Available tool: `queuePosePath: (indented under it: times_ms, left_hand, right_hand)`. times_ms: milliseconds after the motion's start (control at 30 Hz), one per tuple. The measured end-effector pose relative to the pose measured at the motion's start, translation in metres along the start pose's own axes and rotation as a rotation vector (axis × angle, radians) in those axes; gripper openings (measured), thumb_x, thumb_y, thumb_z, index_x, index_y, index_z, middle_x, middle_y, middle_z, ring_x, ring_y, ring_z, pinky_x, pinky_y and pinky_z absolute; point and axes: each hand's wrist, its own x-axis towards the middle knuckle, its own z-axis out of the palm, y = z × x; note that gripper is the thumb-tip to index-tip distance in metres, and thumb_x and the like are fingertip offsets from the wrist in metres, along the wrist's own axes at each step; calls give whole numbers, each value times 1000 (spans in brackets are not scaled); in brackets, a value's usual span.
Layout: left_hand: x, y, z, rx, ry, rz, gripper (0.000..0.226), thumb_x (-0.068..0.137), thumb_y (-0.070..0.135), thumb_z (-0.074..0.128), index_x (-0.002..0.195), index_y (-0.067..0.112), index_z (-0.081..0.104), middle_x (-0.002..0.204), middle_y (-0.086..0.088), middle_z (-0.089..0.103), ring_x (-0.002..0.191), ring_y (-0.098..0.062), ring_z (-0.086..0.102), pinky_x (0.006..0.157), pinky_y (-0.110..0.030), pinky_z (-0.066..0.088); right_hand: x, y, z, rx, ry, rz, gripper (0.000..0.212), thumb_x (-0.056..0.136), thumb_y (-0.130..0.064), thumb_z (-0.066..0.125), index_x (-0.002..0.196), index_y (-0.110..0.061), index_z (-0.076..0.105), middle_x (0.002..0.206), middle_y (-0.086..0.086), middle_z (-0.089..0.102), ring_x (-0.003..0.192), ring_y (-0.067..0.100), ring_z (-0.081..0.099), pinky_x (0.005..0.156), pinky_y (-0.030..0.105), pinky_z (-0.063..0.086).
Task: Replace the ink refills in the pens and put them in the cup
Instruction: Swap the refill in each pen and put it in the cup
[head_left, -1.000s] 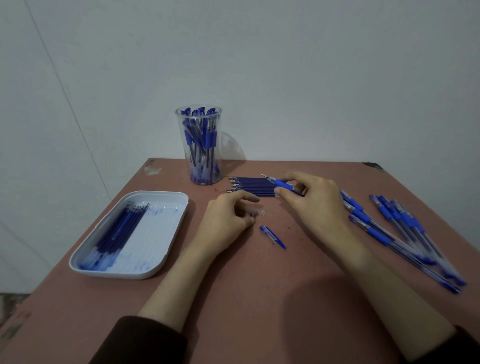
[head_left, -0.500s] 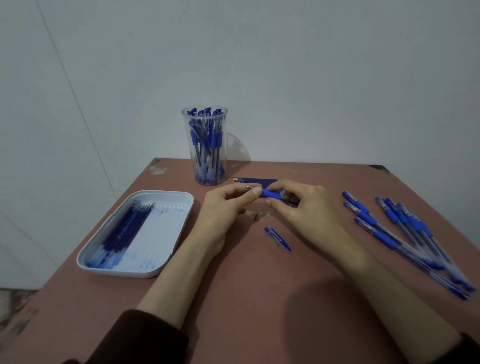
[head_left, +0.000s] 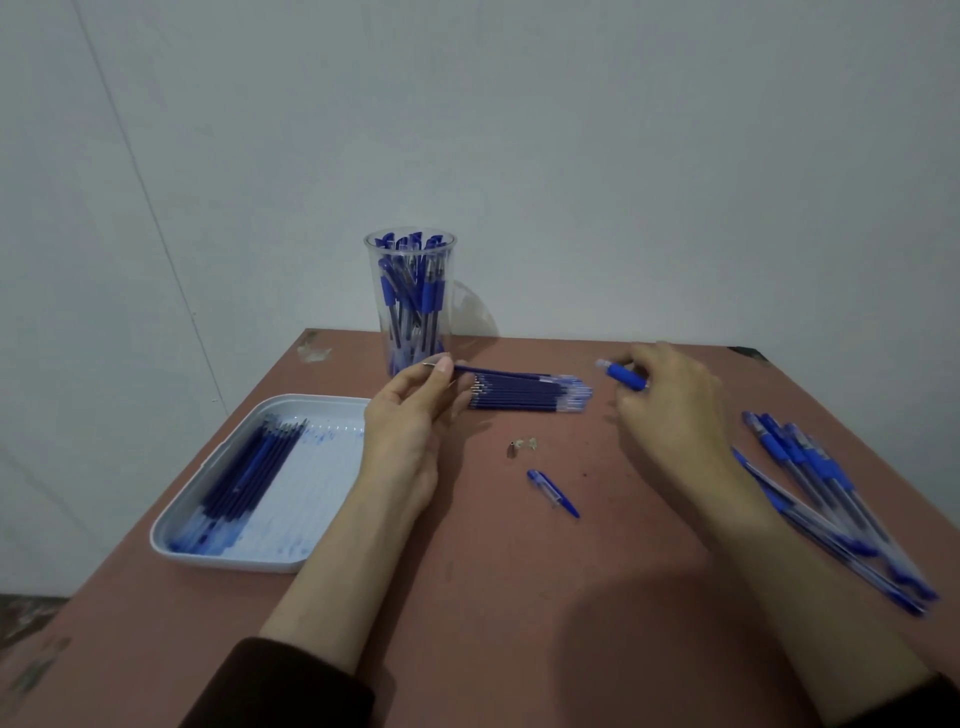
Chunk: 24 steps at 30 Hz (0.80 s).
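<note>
At the far middle of the table (head_left: 493, 597), just in front of the clear cup (head_left: 410, 312) of pens, our left hand (head_left: 410, 431) pinches a blue ink refill (head_left: 498, 372) near its tip between thumb and forefinger. The refill's tail reaches right over the refill bundle (head_left: 530, 397). Farther right, our right hand (head_left: 675, 410) curls round a pen barrel (head_left: 623, 375), apart from the refill.

table (head_left: 493, 597) — reddish-brown, scuffed | wall (head_left: 571, 156) — plain pale grey | floor (head_left: 26, 618) — mottled, lower left

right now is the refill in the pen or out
Out. The left hand pinches the bare refill; the right hand holds the pen barrel apart.
</note>
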Motion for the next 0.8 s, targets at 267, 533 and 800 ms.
queuePosePath:
  times_ms: [267,533,800]
  left_hand:
    - [-2,-2,1,46,-45,27,12,91,4,58,100,7,64,93,-12,68,81,-17,68,73,-19,57]
    - [1,3,4,-39,68,-80,19,95,25,54,110,15,59,100,-3,66,72,-10,63,57,-24,56]
    - [-2,8,7,-28,89,-148,17,95,27,52,83,20,61,71,5,69,67,-11,60,44,-15,48]
  right_hand:
    - [9,-48,18,255,-304,-281,13,87,-21,65,93,-28,74,71,-21,65,70,-2,59,63,14,43]
    - [83,-25,59,-20,-360,-87,11,89,-23,63,91,-16,71,87,4,67,79,22,57,65,29,40]
    - [94,-19,82,-10,-519,-53,21,80,-14,58,87,-26,75,88,4,70,81,25,62,72,34,49]
